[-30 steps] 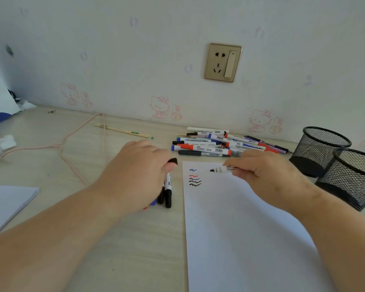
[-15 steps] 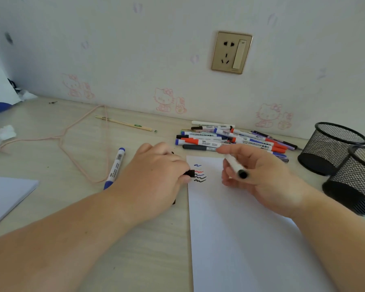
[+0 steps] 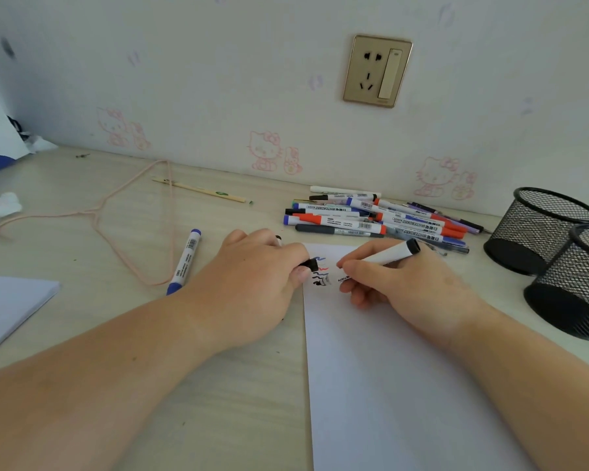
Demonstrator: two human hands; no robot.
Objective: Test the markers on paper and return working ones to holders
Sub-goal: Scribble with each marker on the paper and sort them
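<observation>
My right hand [image 3: 402, 283] grips a white marker with a black end [image 3: 393, 254], its tip down on the white paper [image 3: 388, 385] beside blue, red and black squiggles [image 3: 320, 271]. My left hand [image 3: 252, 283] rests at the paper's left edge and pinches a black cap [image 3: 310, 265]. A heap of markers [image 3: 374, 220] with blue, red and black caps lies behind the paper. Two black mesh holders [image 3: 538, 229] [image 3: 578, 283] stand at the right. A blue-capped marker [image 3: 184, 261] lies alone to the left.
A pink cord [image 3: 116, 219] loops over the left of the desk, with a thin stick [image 3: 201, 190] behind it. A stack of white paper [image 3: 11, 307] sits at the left edge. A wall socket [image 3: 376, 71] is mounted above the marker heap.
My right hand has turned the marker over from black end forward to tip down on the paper. The left hand still pinches the black cap at the paper's edge.
</observation>
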